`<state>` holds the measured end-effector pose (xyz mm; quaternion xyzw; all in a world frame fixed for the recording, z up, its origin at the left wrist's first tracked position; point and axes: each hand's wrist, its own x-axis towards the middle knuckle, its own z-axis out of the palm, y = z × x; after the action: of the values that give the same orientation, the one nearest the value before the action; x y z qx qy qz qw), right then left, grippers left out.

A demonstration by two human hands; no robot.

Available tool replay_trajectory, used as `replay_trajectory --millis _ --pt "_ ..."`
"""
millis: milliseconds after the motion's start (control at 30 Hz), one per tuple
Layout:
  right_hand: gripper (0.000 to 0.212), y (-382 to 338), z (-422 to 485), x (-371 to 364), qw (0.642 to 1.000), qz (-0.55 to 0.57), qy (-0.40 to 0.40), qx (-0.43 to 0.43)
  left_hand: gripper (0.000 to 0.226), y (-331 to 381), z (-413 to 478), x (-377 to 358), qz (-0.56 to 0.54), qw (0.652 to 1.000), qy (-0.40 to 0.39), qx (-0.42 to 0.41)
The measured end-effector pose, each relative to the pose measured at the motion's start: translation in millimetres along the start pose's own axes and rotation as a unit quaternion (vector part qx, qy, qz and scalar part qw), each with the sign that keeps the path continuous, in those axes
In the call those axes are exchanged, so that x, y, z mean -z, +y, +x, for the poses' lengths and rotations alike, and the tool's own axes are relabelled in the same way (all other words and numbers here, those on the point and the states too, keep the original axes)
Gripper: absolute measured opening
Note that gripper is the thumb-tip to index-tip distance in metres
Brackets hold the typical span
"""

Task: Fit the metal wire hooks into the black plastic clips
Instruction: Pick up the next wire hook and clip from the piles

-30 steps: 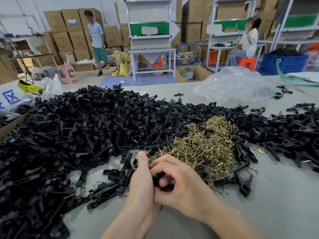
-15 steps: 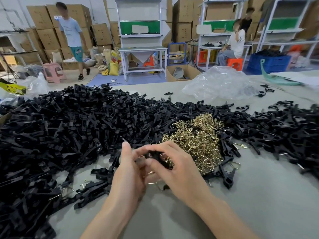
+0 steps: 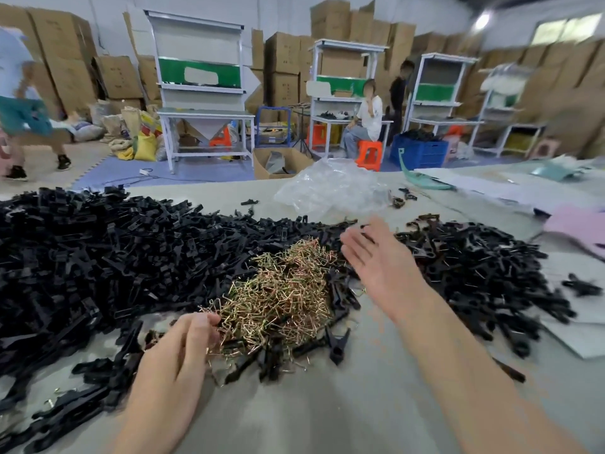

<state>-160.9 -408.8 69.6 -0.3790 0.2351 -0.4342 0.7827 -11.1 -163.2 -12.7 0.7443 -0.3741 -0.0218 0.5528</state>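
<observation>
Head: hooks [image 3: 278, 290] touch left grip [image 3: 176, 352]; right grip [image 3: 376, 257] apart.

This is a small factory hall, a place for assembly by hand and for storage. Brown cartons [image 3: 337, 31] are stacked high along the back. In front of them stand white metal workstations [image 3: 199, 93] with green panels. A person [image 3: 366, 121] sits on an orange stool [image 3: 369, 155] at one of them, near a blue crate [image 3: 420, 154]. Filled sacks [image 3: 144, 144] lie on the floor [image 3: 203, 173]. The grey tabletop [image 3: 327, 414] carries black clips [image 3: 82, 257] and hooks [image 3: 281, 290] in big loose heaps.
</observation>
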Motion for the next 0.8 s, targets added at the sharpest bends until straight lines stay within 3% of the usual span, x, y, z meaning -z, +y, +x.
replay_trajectory --millis 67,133,200,267,300,333,533,700,800 --pt "0.036 41.4 -18.8 -11.0 0.991 -0.132 -0.03 0.023 0.036 1.0 -1.3 3.0 0.163 0.985 -0.026 -0.057" --pt "0.032 82.3 -37.9 -26.5 0.946 -0.303 -0.06 0.095 0.066 -5.2 -2.4 2.6 0.299 0.949 -0.065 -0.072" --pt "0.034 114.2 -52.3 -39.7 0.849 -0.47 -0.105 0.217 0.075 -11.6 -1.3 6.9 0.393 0.916 -0.068 -0.028" --pt "0.036 137.3 -58.7 -45.6 0.717 -0.606 -0.15 0.311 0.061 -19.3 2.4 16.7 0.433 0.901 -0.031 0.026" --pt "0.036 143.4 -59.3 -45.9 0.676 -0.642 -0.166 0.321 0.053 -23.2 5.0 22.0 0.436 0.899 -0.006 0.042" --pt "0.035 146.2 -58.2 -45.2 0.66 -0.658 -0.176 0.316 0.049 -27.0 7.9 26.4 0.435 0.899 0.014 0.057" --pt "0.028 145.7 -51.3 -38.3 0.681 -0.645 -0.188 0.293 0.045 -31.1 15.1 24.1 0.443 0.896 -0.009 0.033" --pt "0.028 145.1 -51.0 -42.2 0.696 -0.633 -0.187 0.281 0.043 -30.7 20.8 25.2 0.313 0.949 -0.007 0.042" --pt "0.028 144.0 -51.0 -41.9 0.713 -0.618 -0.186 0.273 0.041 -29.1 20.9 24.5 0.274 0.961 -0.002 0.045"
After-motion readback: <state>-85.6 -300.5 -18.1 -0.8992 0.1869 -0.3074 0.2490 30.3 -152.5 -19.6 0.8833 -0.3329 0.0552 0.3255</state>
